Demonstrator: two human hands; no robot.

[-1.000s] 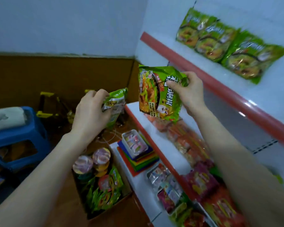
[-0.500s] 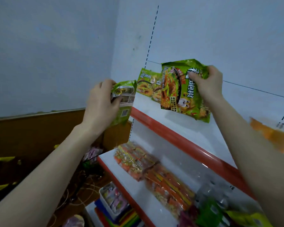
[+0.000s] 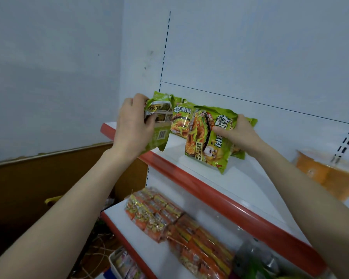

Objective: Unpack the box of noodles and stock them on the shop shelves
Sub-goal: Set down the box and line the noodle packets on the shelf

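1. Head view: the left grip (image 3: 133, 125) is clamped round the left packet (image 3: 159, 129), barcode side out. It holds it over the red edge (image 3: 169, 168), just left of the standing packets (image 3: 180, 121).
2. The right grip (image 3: 236, 131) pinches the right packet (image 3: 206, 141) near its top. The packet's lower edge seems to touch the top shelf (image 3: 250, 188) below the grip.
3. Judged step: stocking noodles on that shelf. Next, the right grip should let go with the packet upright against the row. The left packet then goes beside it.
4. Half a second ago the right packet hung above the shelf, and now it is down. The left packet has come closer to the row.
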